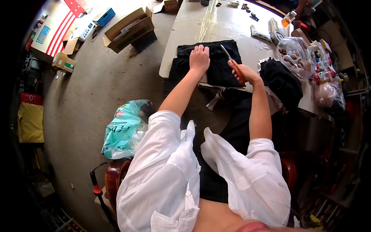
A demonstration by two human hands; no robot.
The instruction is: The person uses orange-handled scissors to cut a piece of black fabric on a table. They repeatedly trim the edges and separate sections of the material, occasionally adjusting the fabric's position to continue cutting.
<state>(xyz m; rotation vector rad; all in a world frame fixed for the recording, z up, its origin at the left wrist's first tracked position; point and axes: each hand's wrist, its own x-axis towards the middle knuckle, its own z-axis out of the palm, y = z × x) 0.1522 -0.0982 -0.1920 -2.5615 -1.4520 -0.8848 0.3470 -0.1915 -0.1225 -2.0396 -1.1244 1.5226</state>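
Black cloth [224,73], perhaps a folded garment, lies across the near edge of the table, part of it hanging over. My left hand [199,58] is closed on its upper part, with the fingers curled into the fabric. My right hand [247,74] grips a slim tool [240,72] with an orange-brown handle and a narrow metal end. Its metal end points up and to the left, over the cloth. The exact kind of tool cannot be made out. Beside my right wrist lies a bunched black cloth [281,83] with some white fabric under it.
The pale table [185,29] carries a clear bag of small brown items [295,54], plastic-wrapped bottles [324,77] and a small orange-filled bottle [288,19] at the right. On the floor to the left are an open cardboard box [129,31] and a turquoise plastic bag [125,127].
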